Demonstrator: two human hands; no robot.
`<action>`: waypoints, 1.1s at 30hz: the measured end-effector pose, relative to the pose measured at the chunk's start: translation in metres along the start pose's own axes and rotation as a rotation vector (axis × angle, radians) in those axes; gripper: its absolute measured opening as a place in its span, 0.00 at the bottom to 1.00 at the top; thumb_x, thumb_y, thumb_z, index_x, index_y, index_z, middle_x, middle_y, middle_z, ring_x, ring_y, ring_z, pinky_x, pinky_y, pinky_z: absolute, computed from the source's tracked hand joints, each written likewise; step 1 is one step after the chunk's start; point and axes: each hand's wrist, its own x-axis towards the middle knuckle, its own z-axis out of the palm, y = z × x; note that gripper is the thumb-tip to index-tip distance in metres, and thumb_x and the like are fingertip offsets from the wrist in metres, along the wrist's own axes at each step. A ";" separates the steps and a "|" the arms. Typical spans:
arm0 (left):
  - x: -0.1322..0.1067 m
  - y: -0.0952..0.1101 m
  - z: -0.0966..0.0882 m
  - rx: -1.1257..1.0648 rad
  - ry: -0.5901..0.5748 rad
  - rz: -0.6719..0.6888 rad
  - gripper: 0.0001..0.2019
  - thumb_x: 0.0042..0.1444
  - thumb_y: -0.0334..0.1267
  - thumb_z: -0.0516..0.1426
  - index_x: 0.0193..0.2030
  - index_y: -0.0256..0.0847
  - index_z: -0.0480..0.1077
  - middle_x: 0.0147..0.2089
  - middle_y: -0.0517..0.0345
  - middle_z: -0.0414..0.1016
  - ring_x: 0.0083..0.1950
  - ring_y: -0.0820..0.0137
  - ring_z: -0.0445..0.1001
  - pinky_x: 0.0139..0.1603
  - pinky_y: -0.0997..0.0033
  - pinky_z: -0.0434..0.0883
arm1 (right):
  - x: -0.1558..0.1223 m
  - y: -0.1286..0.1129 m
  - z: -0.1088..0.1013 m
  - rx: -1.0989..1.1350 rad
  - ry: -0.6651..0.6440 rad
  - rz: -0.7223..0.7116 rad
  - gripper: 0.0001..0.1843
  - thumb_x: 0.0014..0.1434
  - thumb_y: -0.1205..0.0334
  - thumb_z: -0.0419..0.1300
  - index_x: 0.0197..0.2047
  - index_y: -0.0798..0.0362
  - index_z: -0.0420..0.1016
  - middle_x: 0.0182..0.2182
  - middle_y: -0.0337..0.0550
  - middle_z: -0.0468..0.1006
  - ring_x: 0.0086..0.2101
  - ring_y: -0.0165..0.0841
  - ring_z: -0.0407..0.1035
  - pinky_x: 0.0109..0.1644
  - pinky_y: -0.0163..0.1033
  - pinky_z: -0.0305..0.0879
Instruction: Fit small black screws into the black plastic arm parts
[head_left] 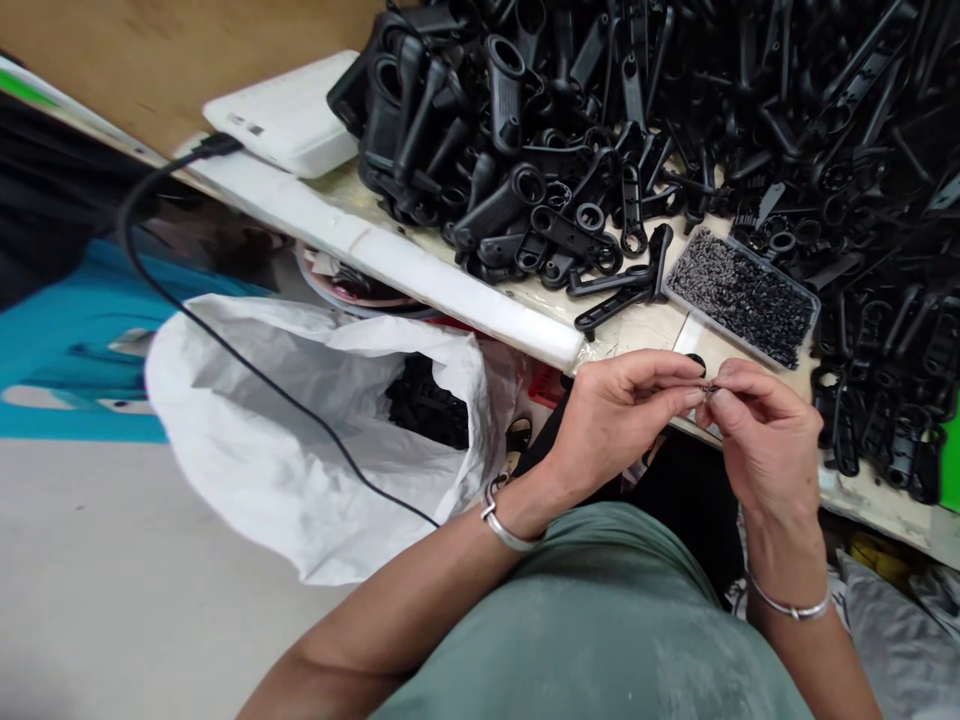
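Note:
My left hand (619,415) and my right hand (776,430) meet at the table's front edge, fingertips pinched together. Between them is a tiny dark piece (709,389), too small for me to tell its kind; both hands grip it. A small black rounded thing (697,362) shows at my left fingertips, partly hidden. Just beyond the hands, a clear plastic box (679,295) holds a great many tiny grey and black pieces. Several black plastic handle-like parts (622,290) lie loose left of the box.
Heaped black plastic parts (555,190) cover the table's back and right side. A white device (289,115) with a black cable (247,360) sits at the left. Below the table edge (420,270), an opened white sack (247,440) holds black parts (427,400).

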 end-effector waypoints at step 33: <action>-0.006 -0.001 -0.018 0.674 -0.136 0.451 0.09 0.62 0.29 0.58 0.48 0.37 0.76 0.42 0.57 0.84 0.41 0.72 0.84 0.44 0.79 0.79 | -0.010 0.000 -0.004 -0.774 0.112 -0.222 0.07 0.59 0.59 0.64 0.37 0.52 0.81 0.26 0.38 0.81 0.23 0.29 0.74 0.31 0.36 0.74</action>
